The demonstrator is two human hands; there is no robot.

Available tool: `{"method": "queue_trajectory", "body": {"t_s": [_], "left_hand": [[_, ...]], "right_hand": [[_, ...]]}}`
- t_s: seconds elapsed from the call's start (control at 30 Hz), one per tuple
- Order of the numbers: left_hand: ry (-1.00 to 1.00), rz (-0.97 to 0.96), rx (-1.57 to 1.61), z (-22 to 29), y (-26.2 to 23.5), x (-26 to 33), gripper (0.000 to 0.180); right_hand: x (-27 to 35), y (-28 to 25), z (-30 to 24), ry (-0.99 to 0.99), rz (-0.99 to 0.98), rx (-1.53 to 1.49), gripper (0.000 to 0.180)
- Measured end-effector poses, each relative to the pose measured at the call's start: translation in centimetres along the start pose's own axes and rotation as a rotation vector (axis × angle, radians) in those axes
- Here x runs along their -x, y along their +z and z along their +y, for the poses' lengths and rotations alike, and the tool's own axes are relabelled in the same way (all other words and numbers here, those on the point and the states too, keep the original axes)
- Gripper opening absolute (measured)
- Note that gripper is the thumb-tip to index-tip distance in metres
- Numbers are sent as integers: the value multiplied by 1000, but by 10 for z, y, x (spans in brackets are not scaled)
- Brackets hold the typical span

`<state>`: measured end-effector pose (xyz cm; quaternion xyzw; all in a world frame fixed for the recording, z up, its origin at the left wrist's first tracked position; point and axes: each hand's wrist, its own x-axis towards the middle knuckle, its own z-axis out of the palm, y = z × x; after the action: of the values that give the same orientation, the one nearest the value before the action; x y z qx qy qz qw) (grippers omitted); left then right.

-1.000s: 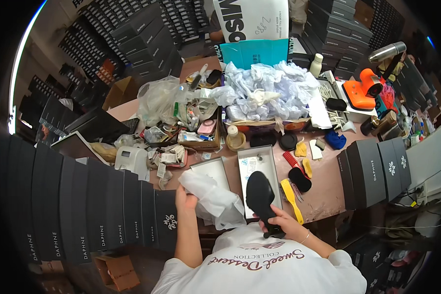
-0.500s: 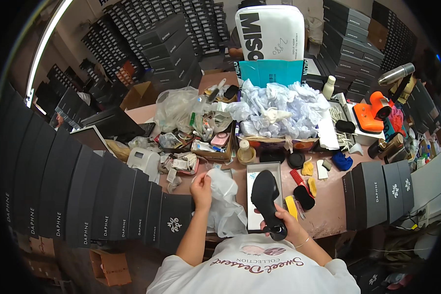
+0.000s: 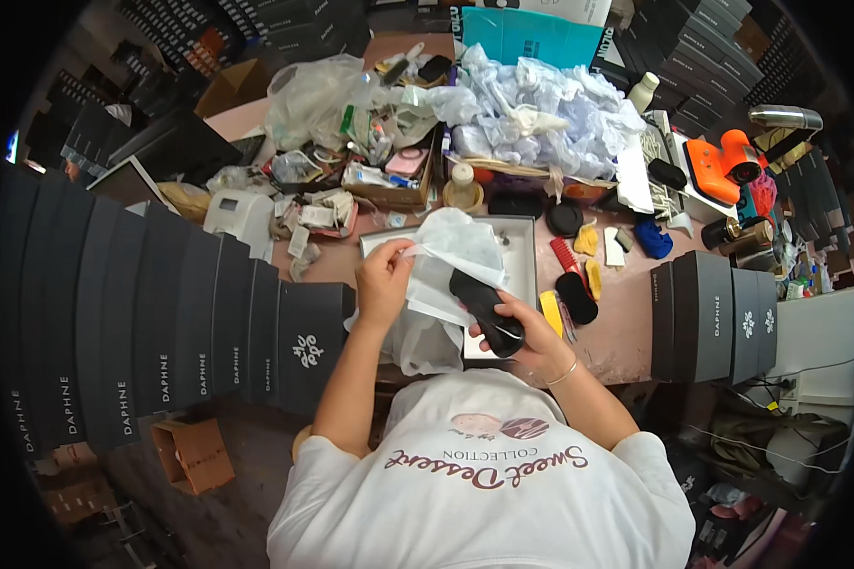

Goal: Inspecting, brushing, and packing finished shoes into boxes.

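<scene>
Clasping the shoe (image 3: 489,315) by its near end in the right grip (image 3: 533,337), with fingers wrapped about it and the thumb laid along the upper side. Pinching a thin edge of the white bag (image 3: 454,237) in the left grip (image 3: 383,284), between thumb and fingertips, with the loose part spread out to the right of that hold. Holding the shoe aslant between the two grips, close within the right one and clear of the left. Pointing its far end up and leftward, away from the body, to meet the edge of the bag. Cannot tell whether tucked inside there or merely overlapping. Working over the near side of the bench (image 3: 626,339), above a shallow white box (image 3: 520,266) partly hidden by the bag. Showing more white wrap (image 3: 422,343) bunched below, to the left of the shoe. Wearing a bracelet (image 3: 562,372) on the right wrist. Seeing, just beyond the right grip, a yellow brush (image 3: 551,313) and a black sponge (image 3: 576,299), with a red brush (image 3: 564,256) a little farther off and a blue cloth (image 3: 652,239) beyond that. Facing, across the bench, a heap of crumpled pale bags (image 3: 541,119). Flanked on the left by a long row of dark boxes (image 3: 247,322) and on the right by a shorter row (image 3: 697,318).
</scene>
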<state>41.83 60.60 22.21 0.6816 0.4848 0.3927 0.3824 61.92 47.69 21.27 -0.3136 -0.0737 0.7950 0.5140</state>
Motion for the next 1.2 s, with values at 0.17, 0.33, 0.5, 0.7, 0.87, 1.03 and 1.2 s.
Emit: {"method": "queue_trajectory", "body": {"t_s": [0.17, 0.33, 0.5, 0.7, 0.87, 1.03, 1.2], "left_hand": [[93, -39, 22, -6, 18, 6, 14], [15, -113, 84, -2, 34, 15, 14], [54, -160, 11, 9, 36, 29, 25], [-19, -86, -41, -56, 43, 73, 36], [-247, 120, 683, -60, 46, 63, 39], [-22, -113, 491, 9, 44, 38, 38], [445, -373, 73, 60, 37, 48, 36]], "right_hand": [[18, -3, 5, 116, -224, -330, 59], [18, -12, 6, 96, -256, -353, 64], [20, -20, 2, 75, -281, -368, 66], [25, -17, 2, 50, -206, -307, 66], [23, -27, 9, 64, -247, -298, 63], [31, -27, 12, 39, -188, -249, 59], [41, -20, 17, -108, 272, -251, 40]]}}
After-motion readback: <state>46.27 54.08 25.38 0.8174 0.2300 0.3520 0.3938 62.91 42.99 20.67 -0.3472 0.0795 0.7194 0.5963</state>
